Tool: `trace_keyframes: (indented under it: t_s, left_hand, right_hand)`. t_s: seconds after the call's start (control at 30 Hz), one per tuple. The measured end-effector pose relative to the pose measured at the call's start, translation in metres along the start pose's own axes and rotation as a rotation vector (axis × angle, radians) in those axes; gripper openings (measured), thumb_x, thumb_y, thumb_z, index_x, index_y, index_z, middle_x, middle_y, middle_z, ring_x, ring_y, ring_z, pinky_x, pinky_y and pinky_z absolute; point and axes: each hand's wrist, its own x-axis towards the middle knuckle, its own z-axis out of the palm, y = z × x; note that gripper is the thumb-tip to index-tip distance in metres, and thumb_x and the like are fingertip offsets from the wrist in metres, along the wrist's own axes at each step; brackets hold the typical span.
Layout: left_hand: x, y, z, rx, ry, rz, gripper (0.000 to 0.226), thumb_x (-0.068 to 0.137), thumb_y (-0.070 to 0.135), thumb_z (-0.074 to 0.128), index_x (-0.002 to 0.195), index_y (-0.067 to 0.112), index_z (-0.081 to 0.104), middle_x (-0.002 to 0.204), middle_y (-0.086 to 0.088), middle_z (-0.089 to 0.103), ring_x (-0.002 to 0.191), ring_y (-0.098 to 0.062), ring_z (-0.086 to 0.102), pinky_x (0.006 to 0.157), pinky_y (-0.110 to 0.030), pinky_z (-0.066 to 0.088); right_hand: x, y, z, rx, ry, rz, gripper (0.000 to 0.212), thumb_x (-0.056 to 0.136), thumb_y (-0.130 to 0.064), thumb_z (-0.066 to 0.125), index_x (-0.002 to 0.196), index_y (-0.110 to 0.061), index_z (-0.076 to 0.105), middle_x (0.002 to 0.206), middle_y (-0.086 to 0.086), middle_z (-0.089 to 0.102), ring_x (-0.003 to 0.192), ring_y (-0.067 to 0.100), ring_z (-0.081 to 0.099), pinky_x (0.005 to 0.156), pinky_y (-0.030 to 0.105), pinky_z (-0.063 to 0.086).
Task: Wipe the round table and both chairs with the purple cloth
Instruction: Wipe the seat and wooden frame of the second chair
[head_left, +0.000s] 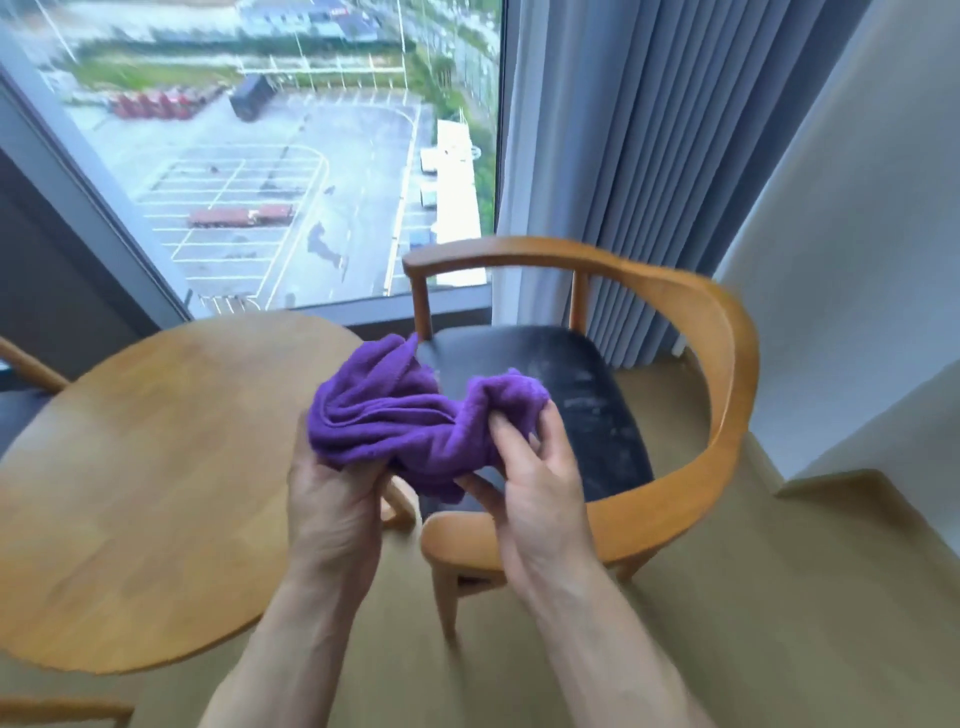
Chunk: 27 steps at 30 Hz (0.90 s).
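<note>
Purple cloth (415, 421) above chair (717, 332), table (156, 467)

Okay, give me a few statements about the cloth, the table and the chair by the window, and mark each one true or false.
1. Both hands hold the purple cloth. True: left hand and right hand each have a grip on it.
2. The cloth lies flat on the round table. False: it is bunched up, held in the air.
3. The chair has a dark seat with pale smudges. True.
4. The chair stands left of the table. False: it stands to the right.
5. The curtain covers the whole window. False: it hangs at the right side.
</note>
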Motion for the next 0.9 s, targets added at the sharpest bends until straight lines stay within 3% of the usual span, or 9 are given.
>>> trace_keyframes:
  t_s: [0.1,0.23,0.3,0.4,0.53,0.63,0.7,0.8,0.9]
  left_hand:
    - [0.016,0.006,0.055,-0.060,0.003,0.082,0.056,0.080,-0.011,0.068,0.133,-0.007,0.049,0.128,-0.032,0.060,0.110,-0.040,0.064,0.094,-0.052,0.048]
    - [0.053,0.009,0.121,-0.069,-0.018,0.162,0.046,0.086,-0.025,0.057,0.130,-0.015,0.049,0.123,-0.040,0.057,0.113,-0.053,0.058,0.099,-0.063,0.047]
    - [0.071,0.008,0.147,-0.092,0.030,0.123,0.037,0.090,-0.021,0.056,0.126,-0.014,0.052,0.118,-0.037,0.062,0.104,-0.042,0.064,0.092,-0.056,0.052]
    - [0.097,-0.012,0.182,-0.193,0.168,0.019,0.021,0.098,-0.006,0.055,0.116,0.002,0.060,0.104,-0.012,0.075,0.097,-0.027,0.071,0.083,-0.041,0.060]
    - [0.151,-0.038,0.228,-0.115,0.252,0.168,0.045,0.078,-0.021,0.071,0.111,0.007,0.060,0.103,-0.011,0.072,0.094,-0.026,0.067,0.085,-0.041,0.057]
    - [0.188,-0.047,0.258,-0.068,0.347,0.196,0.044,0.079,-0.020,0.071,0.108,0.012,0.060,0.096,-0.001,0.073,0.089,-0.019,0.068,0.078,-0.031,0.058]
    - [0.207,-0.052,0.268,-0.002,0.399,0.210,0.044,0.078,-0.020,0.072,0.106,0.012,0.061,0.096,0.001,0.074,0.090,-0.015,0.069,0.081,-0.029,0.058]
    - [0.232,-0.060,0.280,0.072,0.557,0.194,0.041,0.076,-0.016,0.075,0.109,0.003,0.060,0.109,-0.018,0.068,0.093,-0.017,0.066,0.088,-0.038,0.057]
    - [0.247,-0.075,0.291,0.186,0.717,0.176,0.035,0.075,-0.010,0.078,0.101,0.006,0.060,0.113,-0.024,0.059,0.096,-0.023,0.064,0.088,-0.036,0.054]
  right_hand:
    - [0.021,-0.057,-0.007,-0.093,0.019,-0.063,0.018,0.099,-0.014,0.056,0.112,-0.024,0.065,0.107,0.006,0.073,0.102,0.025,0.070,0.071,0.039,0.059]
    - [0.066,-0.125,-0.013,-0.072,0.041,-0.111,0.025,0.099,-0.009,0.052,0.105,-0.029,0.066,0.109,0.007,0.072,0.105,0.034,0.067,0.071,0.045,0.060]
    - [0.095,-0.150,-0.016,-0.003,0.052,-0.113,0.031,0.100,-0.002,0.048,0.106,-0.028,0.064,0.107,0.008,0.071,0.099,0.033,0.068,0.072,0.046,0.060]
    - [0.142,-0.179,-0.026,0.048,0.036,-0.117,0.035,0.099,0.002,0.046,0.102,-0.028,0.064,0.102,0.005,0.070,0.085,0.023,0.067,0.063,0.036,0.059]
    - [0.216,-0.208,-0.037,0.035,-0.027,-0.103,0.037,0.097,0.004,0.046,0.097,-0.028,0.064,0.092,0.001,0.070,0.082,0.020,0.067,0.070,0.038,0.059]
    - [0.265,-0.234,-0.041,-0.084,-0.070,-0.053,0.033,0.097,0.002,0.048,0.097,-0.027,0.063,0.100,0.009,0.067,0.095,0.031,0.063,0.083,0.053,0.053]
    - [0.295,-0.248,-0.040,-0.133,-0.109,-0.029,0.032,0.097,0.002,0.048,0.093,-0.026,0.064,0.101,0.012,0.067,0.094,0.033,0.063,0.077,0.053,0.057]
    - [0.334,-0.256,-0.036,-0.175,-0.143,0.014,0.034,0.094,0.003,0.045,0.084,-0.025,0.062,0.089,0.008,0.065,0.079,0.025,0.063,0.056,0.036,0.056]
    - [0.375,-0.250,-0.035,-0.205,-0.171,0.079,0.032,0.094,0.002,0.044,0.084,-0.024,0.060,0.092,0.009,0.062,0.086,0.027,0.057,0.065,0.037,0.053]
